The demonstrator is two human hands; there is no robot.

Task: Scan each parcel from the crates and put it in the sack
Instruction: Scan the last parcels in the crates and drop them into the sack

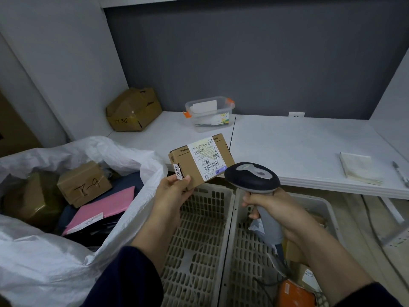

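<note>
Scanning was judged to be the step in hand. The left hand [174, 191] held a small cardboard parcel [188, 162] above the left crate [199, 240], with the thumb on the near face and the fingers curled behind the lower left corner. The grip was therefore closed on one corner only, and most of the parcel stood clear of the hand, up and to the right. Its white label [209, 161] faced the camera at a tilt. The right hand [274, 209] was wrapped round the handle of the scanner [252, 177]. The scanner head sat just beside the parcel's lower right corner, close to the barcodes; whether it touched the parcel could not be told. No beam showed on the label, and whether the trigger was pressed could not be told. The sack [66, 251] lay open to the left of the parcel, its rim just beside the left forearm, with boxes and a pink mailer [104, 207] inside. The right crate [247, 251] held further parcels under the right forearm. The next move likely called for the scanner to be aimed squarely at a barcode. The parcel would then need carrying left and down over the sack rim before release. A corner grip may let the parcel pivot in transit.
</note>
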